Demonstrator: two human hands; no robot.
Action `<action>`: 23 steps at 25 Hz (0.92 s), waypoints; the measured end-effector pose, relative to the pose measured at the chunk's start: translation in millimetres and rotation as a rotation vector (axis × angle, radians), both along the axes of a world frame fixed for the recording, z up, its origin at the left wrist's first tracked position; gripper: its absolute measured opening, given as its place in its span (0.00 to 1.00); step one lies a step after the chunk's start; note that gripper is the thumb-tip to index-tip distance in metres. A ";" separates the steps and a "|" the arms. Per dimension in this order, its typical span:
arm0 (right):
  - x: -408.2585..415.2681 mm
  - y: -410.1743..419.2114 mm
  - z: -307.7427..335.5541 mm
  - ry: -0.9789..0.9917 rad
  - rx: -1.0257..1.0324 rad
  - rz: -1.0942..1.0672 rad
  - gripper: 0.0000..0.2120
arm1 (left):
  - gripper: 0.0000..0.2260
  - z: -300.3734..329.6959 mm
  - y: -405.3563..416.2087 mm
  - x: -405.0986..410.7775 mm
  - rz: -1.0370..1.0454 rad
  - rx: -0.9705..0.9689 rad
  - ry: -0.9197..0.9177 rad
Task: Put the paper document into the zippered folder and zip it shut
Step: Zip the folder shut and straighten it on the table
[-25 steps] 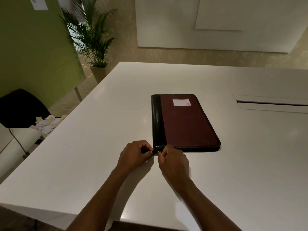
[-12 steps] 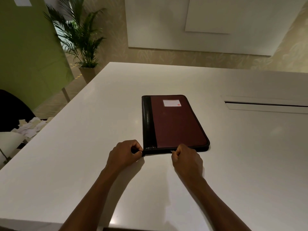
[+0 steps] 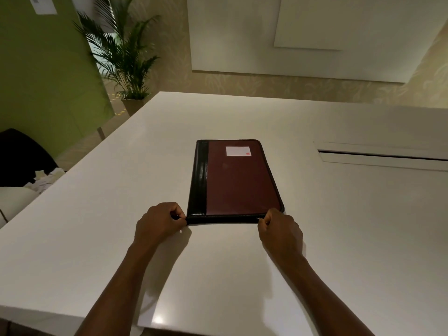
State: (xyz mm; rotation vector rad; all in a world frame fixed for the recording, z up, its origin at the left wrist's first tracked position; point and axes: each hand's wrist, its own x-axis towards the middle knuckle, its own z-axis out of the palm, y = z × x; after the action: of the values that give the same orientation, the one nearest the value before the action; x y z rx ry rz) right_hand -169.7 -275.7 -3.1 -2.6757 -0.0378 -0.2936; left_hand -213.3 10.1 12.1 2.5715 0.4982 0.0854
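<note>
A dark red zippered folder (image 3: 237, 180) with a black spine and a white label lies flat and closed on the white table (image 3: 339, 238). My left hand (image 3: 158, 223) pinches the folder's near left corner. My right hand (image 3: 278, 226) pinches the zipper pull (image 3: 259, 218) on the near edge, close to the near right corner. No paper document is visible.
A long cable slot (image 3: 383, 155) is cut into the table to the right of the folder. Off the table's left edge stand a black chair (image 3: 21, 154) and a bin with crumpled paper (image 3: 46, 179). A potted palm (image 3: 126, 59) stands far left.
My right hand has slid the zipper pull along the folder's near edge from the left corner to near the right corner. My left hand has kept hold of the left corner.
</note>
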 end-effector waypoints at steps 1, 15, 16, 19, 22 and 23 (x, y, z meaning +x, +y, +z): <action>2.7 -7.8 0.6 0.007 -0.002 0.000 0.10 | 0.02 1.3 -3.8 -0.8 0.026 0.014 -0.001; 21.1 -54.0 6.5 0.053 0.056 0.160 0.08 | 0.26 3.3 -161.2 64.9 -0.530 0.246 -0.033; 22.0 -55.4 5.2 0.047 0.035 0.162 0.08 | 0.24 -1.6 -169.6 70.4 -0.571 0.255 -0.001; 24.9 -61.1 -0.3 0.015 -0.009 0.176 0.07 | 0.14 -10.2 -178.5 76.6 -0.532 0.243 -0.061; 29.7 -66.9 -2.9 -0.011 -0.020 0.182 0.08 | 0.10 -12.2 -179.5 72.0 -0.479 0.274 -0.206; 31.9 -68.4 -3.3 -0.020 -0.021 0.183 0.08 | 0.10 -12.7 -180.8 70.0 -0.475 0.302 -0.257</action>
State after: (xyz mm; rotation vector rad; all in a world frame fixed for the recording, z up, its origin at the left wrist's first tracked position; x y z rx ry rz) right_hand -137.8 -344.0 -6.3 -2.6668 -0.2917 -0.2625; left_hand -143.3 -170.7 -0.5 2.8404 -0.2437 0.3389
